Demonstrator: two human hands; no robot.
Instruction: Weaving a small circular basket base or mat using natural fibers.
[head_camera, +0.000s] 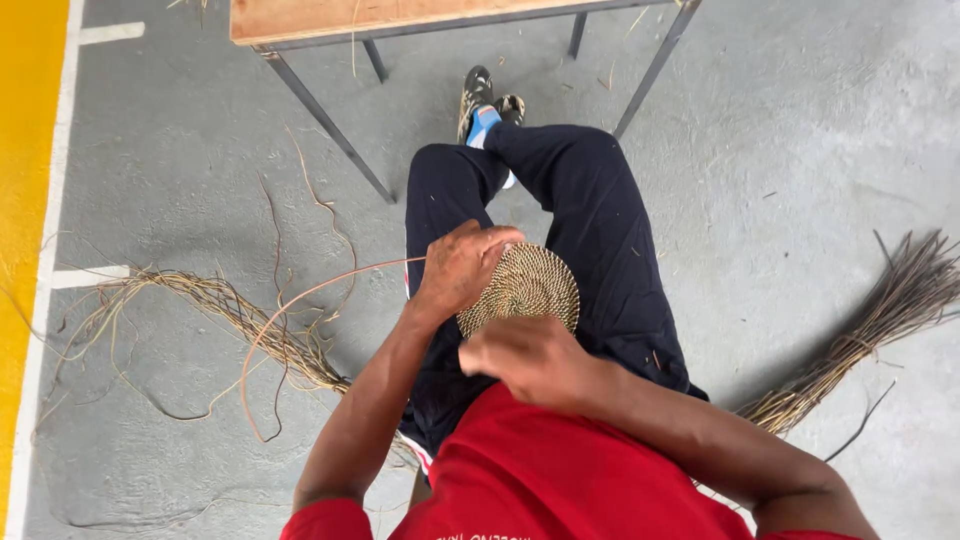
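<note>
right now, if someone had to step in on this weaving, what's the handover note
Left hand: gripping the far-left edge of the round woven disc, which rests on the lap; a long loose strand runs out from this hand and curls onto the floor.
Right hand: closed at the disc's near edge; what it pinches is hidden.
Materials: a bundle of fibres on the floor to the left, a second bundle to the right. A table stands ahead.
Done: a flat, tightly coiled disc.
Left: no sides or rim yet; the loose strand is not worked in.
</note>
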